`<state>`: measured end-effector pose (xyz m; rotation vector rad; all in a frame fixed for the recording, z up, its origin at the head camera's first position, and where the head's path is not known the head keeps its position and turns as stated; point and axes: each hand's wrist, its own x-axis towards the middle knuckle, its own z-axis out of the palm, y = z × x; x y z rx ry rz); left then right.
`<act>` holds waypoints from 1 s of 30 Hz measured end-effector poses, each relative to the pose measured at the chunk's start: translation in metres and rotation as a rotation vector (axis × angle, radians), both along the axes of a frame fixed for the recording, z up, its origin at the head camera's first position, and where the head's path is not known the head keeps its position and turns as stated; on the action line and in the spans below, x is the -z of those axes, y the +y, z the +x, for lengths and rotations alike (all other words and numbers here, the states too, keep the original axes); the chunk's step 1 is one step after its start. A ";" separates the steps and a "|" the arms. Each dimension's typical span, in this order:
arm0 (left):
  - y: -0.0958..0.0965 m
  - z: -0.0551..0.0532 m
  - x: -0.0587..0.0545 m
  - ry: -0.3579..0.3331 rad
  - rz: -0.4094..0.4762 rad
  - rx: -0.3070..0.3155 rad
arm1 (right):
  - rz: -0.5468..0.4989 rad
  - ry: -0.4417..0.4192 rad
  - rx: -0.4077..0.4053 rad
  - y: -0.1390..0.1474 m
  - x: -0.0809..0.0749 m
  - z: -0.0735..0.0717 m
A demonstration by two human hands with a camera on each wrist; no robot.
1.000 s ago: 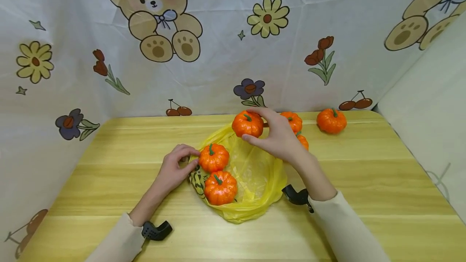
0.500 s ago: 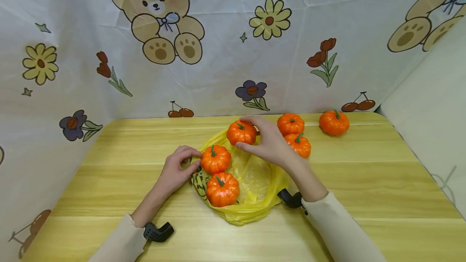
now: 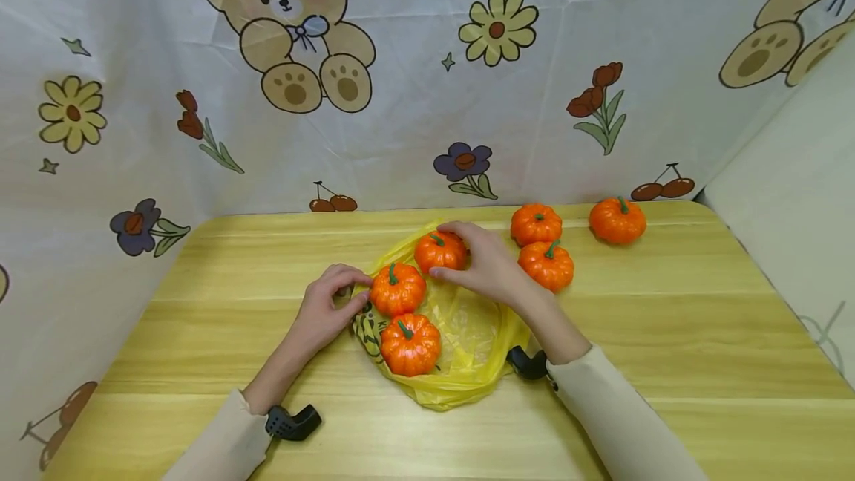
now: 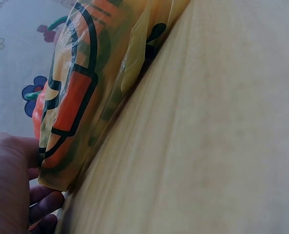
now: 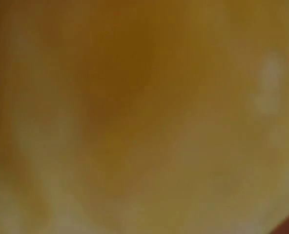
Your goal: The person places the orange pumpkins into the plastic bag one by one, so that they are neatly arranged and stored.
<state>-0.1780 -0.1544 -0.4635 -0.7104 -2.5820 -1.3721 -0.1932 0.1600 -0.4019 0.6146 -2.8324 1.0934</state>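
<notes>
A yellow plastic bag (image 3: 467,325) lies spread open on the table, with two small orange pumpkins, one nearer (image 3: 410,346) and one farther (image 3: 398,291), along its left side. My right hand (image 3: 484,262) grips a third pumpkin (image 3: 439,252) between thumb and fingers at the bag's far side. At the left rim my left hand (image 3: 327,303) pinches the bag's edge, beside the farther pumpkin. The left wrist view shows that hand (image 4: 12,180) at the printed bag wall (image 4: 81,97). Yellow blur fills the right wrist view, hiding the right hand's work.
Two pumpkins sit close together right of the bag, one behind (image 3: 536,224) and one in front (image 3: 546,266). Another pumpkin (image 3: 617,221) stands farther right near the table's back edge. A printed cloth (image 3: 401,95) hangs behind the wooden table (image 3: 668,332).
My right hand has moved the pumpkin slightly left and down into the bag's far side, uncovering the two pumpkins behind the wrist. The left hand has stayed at the bag's rim.
</notes>
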 end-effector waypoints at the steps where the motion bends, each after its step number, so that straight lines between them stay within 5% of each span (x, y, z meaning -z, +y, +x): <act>1: 0.000 0.000 0.000 0.000 -0.002 -0.001 | 0.005 -0.008 -0.005 0.000 0.002 0.000; 20: 0.001 -0.001 -0.003 -0.032 -0.001 -0.008 | 0.033 -0.068 -0.028 0.001 0.009 -0.003; 30: -0.001 -0.004 0.001 -0.025 0.002 -0.006 | -0.050 -0.086 -0.053 0.002 0.010 -0.004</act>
